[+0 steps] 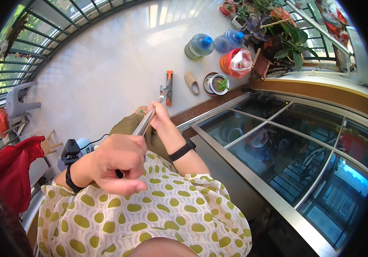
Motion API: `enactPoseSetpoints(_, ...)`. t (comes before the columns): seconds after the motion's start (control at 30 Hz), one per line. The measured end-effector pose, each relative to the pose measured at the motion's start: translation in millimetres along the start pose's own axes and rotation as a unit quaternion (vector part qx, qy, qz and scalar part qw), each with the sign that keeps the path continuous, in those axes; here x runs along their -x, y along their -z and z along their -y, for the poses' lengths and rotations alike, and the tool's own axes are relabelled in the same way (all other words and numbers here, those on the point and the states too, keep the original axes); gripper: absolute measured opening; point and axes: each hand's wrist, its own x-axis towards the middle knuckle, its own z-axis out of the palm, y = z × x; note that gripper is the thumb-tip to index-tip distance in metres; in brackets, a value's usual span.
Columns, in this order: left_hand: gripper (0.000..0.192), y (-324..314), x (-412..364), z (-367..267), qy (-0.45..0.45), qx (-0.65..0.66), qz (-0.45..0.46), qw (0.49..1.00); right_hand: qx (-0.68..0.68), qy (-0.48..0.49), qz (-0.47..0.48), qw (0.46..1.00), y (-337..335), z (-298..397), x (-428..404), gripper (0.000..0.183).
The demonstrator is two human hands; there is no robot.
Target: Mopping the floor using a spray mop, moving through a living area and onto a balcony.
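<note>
A long silver pole (pixel 144 121) slants away from me, with a narrow dark-grey mop-like head (pixel 168 86) at its far end. Orange pieces cap both ends of this head, which is at the pale tiled floor (pixel 106 70). My left hand (pixel 119 163) is wrapped around the pole's near end, where a dark tip shows inside the fist. Farther down, my right hand (pixel 159 115) grips the same pole. Each wrist wears a black band. To the right of the head lie a tan slipper (pixel 191 82) and a small potted plant (pixel 220 84).
Two large blue-capped water bottles (pixel 200 46) and a red bucket with a plastic bag (pixel 237 62) stand ahead right, before several plants (pixel 286 45). Glass sliding panels (pixel 283 154) line the right. At left are railings (pixel 39 38), a grey plastic stool (pixel 21 99) and red cloth (pixel 13 170).
</note>
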Motion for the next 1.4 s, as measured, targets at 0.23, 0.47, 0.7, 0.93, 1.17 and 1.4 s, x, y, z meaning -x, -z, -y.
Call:
enactPoseSetpoints(0.23, 0.021, -26.3, 51.6, 6.4, -0.054, -0.033, -0.154, 0.986, 0.16, -0.018, -0.012, 0.987, 1.2, -28.3, 1.9, 0.019)
enactPoseSetpoints(0.47, 0.023, -44.9, 122.7, 8.7, -0.057, -0.034, -0.192, 0.979, 0.223, -0.077, -0.011, 0.972, 17.0, -69.0, -13.2, 0.02)
enactPoseSetpoints(0.7, 0.026, -57.8, 152.7, 18.2, -0.066, -0.026, -0.27, 0.96, 0.267, -0.077, -0.02, 0.96, 24.1, -81.9, -26.6, 0.017)
enactPoseSetpoints(0.93, 0.024, -56.6, 162.3, 18.5, -0.077, -0.037, -0.308, 0.947, 0.322, -0.099, -0.02, 0.941, 19.6, -85.3, -35.7, 0.014)
enactPoseSetpoints(1.17, 0.022, -68.2, 168.6, 17.1, -0.063, -0.07, -0.349, 0.932, 0.341, -0.091, -0.009, 0.936, 21.9, -81.3, -33.5, 0.011)
enactPoseSetpoints(1.4, 0.016, -76.3, 200.8, 5.2, 0.034, -0.116, -0.446, 0.887, 0.404, -0.093, -0.05, 0.908, 18.9, -104.7, -39.5, 0.009)
